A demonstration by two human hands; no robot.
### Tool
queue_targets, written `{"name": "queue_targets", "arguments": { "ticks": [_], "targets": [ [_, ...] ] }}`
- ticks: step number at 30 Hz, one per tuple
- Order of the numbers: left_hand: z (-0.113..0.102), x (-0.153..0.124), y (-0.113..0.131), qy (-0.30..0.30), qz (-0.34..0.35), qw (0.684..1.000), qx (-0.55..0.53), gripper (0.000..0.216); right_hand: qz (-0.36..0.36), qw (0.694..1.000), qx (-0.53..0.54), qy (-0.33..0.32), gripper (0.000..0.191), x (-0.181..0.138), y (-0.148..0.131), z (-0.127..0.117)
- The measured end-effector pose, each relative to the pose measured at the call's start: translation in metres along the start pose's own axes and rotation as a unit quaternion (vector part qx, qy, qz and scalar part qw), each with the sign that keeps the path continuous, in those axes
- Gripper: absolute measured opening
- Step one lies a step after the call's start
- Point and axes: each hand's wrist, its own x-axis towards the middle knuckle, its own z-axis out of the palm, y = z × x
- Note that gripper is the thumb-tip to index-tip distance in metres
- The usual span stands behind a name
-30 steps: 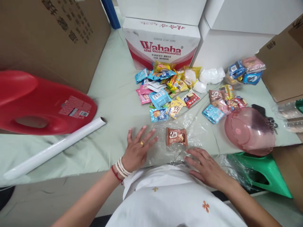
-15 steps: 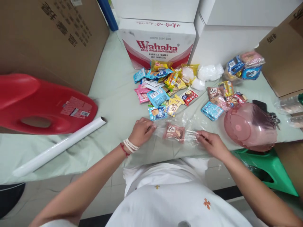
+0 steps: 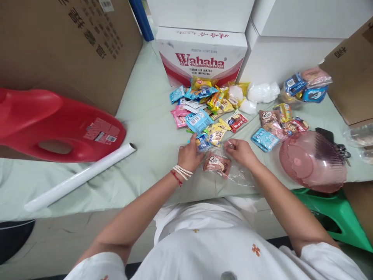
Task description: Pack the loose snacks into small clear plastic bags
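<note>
A brown snack packet (image 3: 217, 164) lies inside a clear plastic bag (image 3: 241, 177) near the table's front edge. My right hand (image 3: 241, 152) is closed in a pinch on the bag's upper edge, right of the packet. On the other side, my left hand (image 3: 190, 156), with beads at the wrist, reaches over the near edge of the snack pile. Its index finger and thumb are apart around the left part of a blue snack packet (image 3: 203, 143), which they partly cover. Just beyond sits a yellow snack packet (image 3: 218, 132).
Behind lie more wrapped snacks (image 3: 198, 121) against a Wahaba-style water carton (image 3: 204, 58). To the right are a smaller snack group (image 3: 265, 139), a filled bag (image 3: 305, 85) and a pink bowl (image 3: 309, 163). A red jug (image 3: 72, 116) and white roll (image 3: 78, 179) lie left.
My left hand has left the bag's left side and moved forward to the blue packet. My right hand has moved forward and inward with the bag's edge. The view has shifted slightly.
</note>
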Motion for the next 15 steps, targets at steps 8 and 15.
{"name": "queue_targets", "arguments": {
  "ticks": [8,15],
  "targets": [
    [-0.007,0.004,-0.012,-0.033,0.023,0.993,-0.109,0.034,-0.239,0.951,-0.174,-0.088,0.054,-0.071,-0.034,0.013],
    [-0.045,-0.007,-0.029,-0.155,-0.038,0.908,-0.387,0.024,-0.237,0.948,-0.197,-0.081,0.063,-0.086,-0.034,0.039]
  ]
}}
